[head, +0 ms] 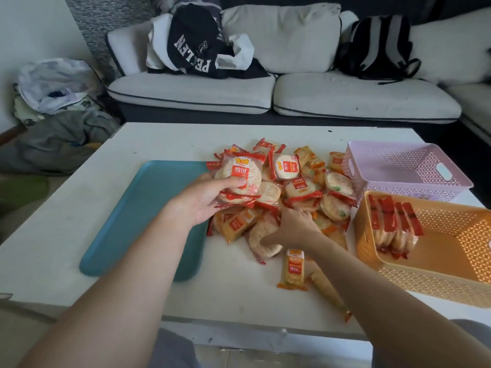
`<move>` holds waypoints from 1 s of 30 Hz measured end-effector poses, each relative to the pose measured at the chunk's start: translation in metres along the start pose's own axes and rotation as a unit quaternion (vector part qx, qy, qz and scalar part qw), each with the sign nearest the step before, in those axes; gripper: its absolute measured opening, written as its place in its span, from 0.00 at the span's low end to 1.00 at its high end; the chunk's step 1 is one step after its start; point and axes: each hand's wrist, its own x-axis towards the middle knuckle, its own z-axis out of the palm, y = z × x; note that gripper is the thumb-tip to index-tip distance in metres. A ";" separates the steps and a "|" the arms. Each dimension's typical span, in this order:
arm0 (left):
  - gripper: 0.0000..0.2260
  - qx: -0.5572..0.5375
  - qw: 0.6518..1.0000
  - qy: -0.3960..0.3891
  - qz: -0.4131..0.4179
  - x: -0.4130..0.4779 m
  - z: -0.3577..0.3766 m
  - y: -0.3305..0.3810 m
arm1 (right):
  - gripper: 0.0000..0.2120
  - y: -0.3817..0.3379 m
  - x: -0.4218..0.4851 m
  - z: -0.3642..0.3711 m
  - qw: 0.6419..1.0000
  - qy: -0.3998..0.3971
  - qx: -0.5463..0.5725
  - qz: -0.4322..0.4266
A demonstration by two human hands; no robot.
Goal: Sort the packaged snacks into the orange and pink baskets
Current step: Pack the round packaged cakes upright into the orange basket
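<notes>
A heap of packaged snacks (pixel 300 187) lies in the middle of the white table (pixel 79 208): round rice crackers in red-edged wrappers and oblong ones in orange wrappers. My left hand (pixel 204 197) holds a small stack of round red-wrapped crackers (pixel 240 176) above the heap's left side, thumb on top. My right hand (pixel 295 227) reaches into the heap's near edge, its fingers curled round a round cracker pack (pixel 263 240). The orange basket (pixel 435 285) at the right holds a row of red-wrapped crackers (pixel 393 229). Behind it, the pink basket (pixel 377 166) holds nothing I can see.
A teal tray (pixel 138 213) lies flat to the left of the heap. Two orange-wrapped packs (pixel 293 269) lie loose near the table's front edge. A grey sofa (pixel 265 94) with clothes and bags stands beyond the table.
</notes>
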 end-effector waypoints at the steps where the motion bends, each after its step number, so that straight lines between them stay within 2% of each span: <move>1: 0.25 0.013 1.000 0.001 0.002 0.005 0.005 0.000 | 0.33 0.002 0.000 -0.003 1.000 -0.002 0.001 -0.008; 3: 0.21 0.043 0.999 0.015 0.007 0.017 0.015 -0.001 | 0.22 0.008 0.000 -0.014 0.999 -0.012 0.027 -0.023; 6: 0.20 0.050 0.998 0.031 -0.009 0.032 0.028 -0.007 | 0.17 0.020 0.000 -0.041 0.995 -0.029 0.096 -0.023; 9: 0.29 0.066 0.997 0.039 -0.031 0.039 0.041 -0.013 | 0.19 0.033 0.003 -0.069 0.987 -0.072 0.146 -0.007; 12: 0.31 0.090 0.993 0.055 -0.045 0.043 0.052 -0.017 | 0.19 0.042 0.005 -0.085 0.962 -0.084 0.259 0.023; 15: 0.25 0.082 0.993 0.073 -0.045 0.047 0.056 -0.018 | 0.17 0.041 0.008 -0.082 0.933 -0.045 0.356 0.031; 18: 0.15 0.019 0.996 0.066 -0.053 0.048 0.056 -0.018 | 0.26 0.035 0.015 -0.068 0.924 0.013 0.382 0.026; 21: 0.14 -0.010 0.996 0.055 -0.069 0.047 0.055 -0.018 | 0.34 0.033 0.019 -0.063 0.920 0.009 0.393 0.007; 23: 0.15 -0.021 0.995 0.056 -0.081 0.045 0.053 -0.017 | 0.36 0.036 0.025 -0.060 0.914 -0.001 0.406 -0.007; 25: 0.17 -0.024 0.995 0.054 -0.083 0.042 0.051 -0.015 | 0.32 0.036 0.022 -0.060 0.899 -0.007 0.438 -0.017; 28: 0.18 -0.019 0.996 0.059 -0.061 0.033 0.052 -0.008 | 0.21 0.036 0.017 -0.062 0.869 -0.011 0.493 -0.029; 30: 0.15 -0.016 0.998 0.058 -0.029 0.026 0.055 0.001 | 0.23 0.036 0.012 -0.066 0.853 -0.003 0.521 -0.040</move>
